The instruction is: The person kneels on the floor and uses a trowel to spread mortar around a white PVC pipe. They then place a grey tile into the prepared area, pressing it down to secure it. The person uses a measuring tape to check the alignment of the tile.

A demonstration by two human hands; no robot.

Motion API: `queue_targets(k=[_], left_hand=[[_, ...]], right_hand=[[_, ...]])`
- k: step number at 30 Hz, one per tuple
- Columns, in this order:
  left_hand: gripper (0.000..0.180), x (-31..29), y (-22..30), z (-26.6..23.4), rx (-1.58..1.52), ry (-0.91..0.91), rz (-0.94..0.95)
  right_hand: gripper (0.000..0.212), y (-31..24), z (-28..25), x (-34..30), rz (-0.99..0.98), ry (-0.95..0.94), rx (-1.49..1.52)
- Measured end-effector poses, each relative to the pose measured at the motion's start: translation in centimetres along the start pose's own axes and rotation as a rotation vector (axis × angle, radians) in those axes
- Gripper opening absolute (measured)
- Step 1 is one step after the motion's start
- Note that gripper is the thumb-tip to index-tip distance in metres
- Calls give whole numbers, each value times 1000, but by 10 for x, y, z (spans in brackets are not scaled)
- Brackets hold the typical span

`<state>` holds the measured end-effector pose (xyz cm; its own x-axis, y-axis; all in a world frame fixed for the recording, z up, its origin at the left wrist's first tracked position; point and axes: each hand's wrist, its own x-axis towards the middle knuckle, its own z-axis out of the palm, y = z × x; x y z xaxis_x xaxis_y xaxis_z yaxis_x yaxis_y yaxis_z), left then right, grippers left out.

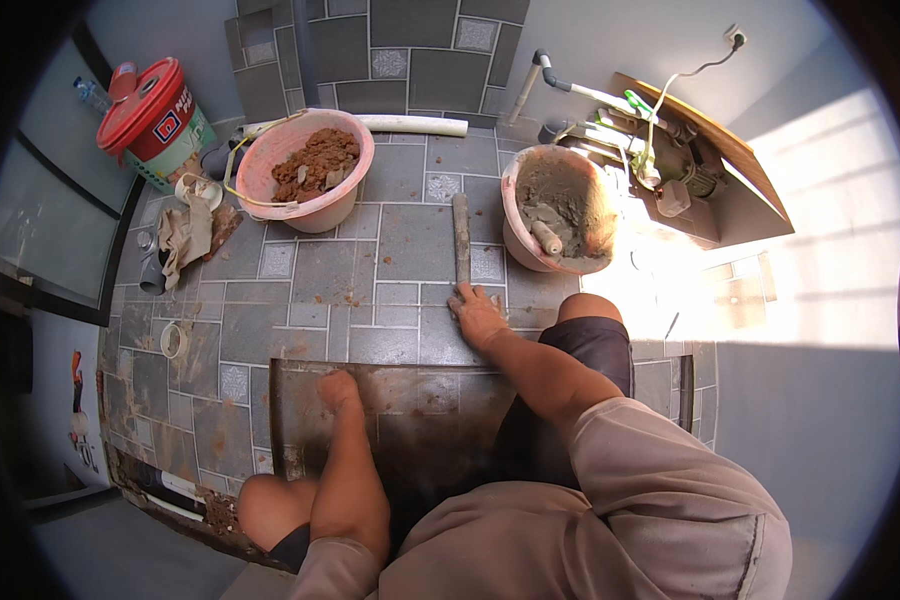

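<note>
My right hand (478,316) is closed at the near end of a narrow, mortar-stained straight strip (461,235) lying on the grey tiles. My left hand (338,390) is curled at the far left edge of a wet, brown-smeared rectangular area (420,425) between my knees; its fingertips are hidden. Beyond my right hand stands a pink bucket (515,225) with wet grey mortar (565,195) inside, a tool's handle (546,237) sticking out of it. A second pink bucket (335,210), at the far left, holds brown soil-like rubble (318,165).
A lidded paint pail (160,130), a crumpled cloth (185,238) and a white ring (173,341) are at the left. A white pipe (410,125) lies by the far wall. At right stands a pump (670,165) with pipes and a cable. A floor opening (185,500) shows at lower left.
</note>
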<state>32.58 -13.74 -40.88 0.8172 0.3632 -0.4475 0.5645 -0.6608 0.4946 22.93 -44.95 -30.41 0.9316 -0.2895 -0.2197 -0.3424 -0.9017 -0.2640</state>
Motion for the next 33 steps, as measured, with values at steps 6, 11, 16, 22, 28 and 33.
queue_targets(k=[6, 11, 16, 22, 28, 33], left_hand=[[25, 20, -26, -21, -462, 95, 158], [19, -55, 33, -86, -445, -20, -65], [18, 11, -3, -116, -700, 222, 308], [19, -65, 52, -182, -595, -5, 317], [33, -100, 51, -259, -518, 112, 392], [31, -153, 35, -293, -194, 239, 528]], right_hand=[[25, -39, -34, 18, -75, 207, 26], [22, -58, -140, -33, -200, 371, 454], [8, 40, -220, -69, -124, 1066, 492], [49, 316, -151, -73, 806, 476, 162], [87, 420, -98, -56, 764, 345, 21], [71, 415, -105, -64, 898, 346, 190]])
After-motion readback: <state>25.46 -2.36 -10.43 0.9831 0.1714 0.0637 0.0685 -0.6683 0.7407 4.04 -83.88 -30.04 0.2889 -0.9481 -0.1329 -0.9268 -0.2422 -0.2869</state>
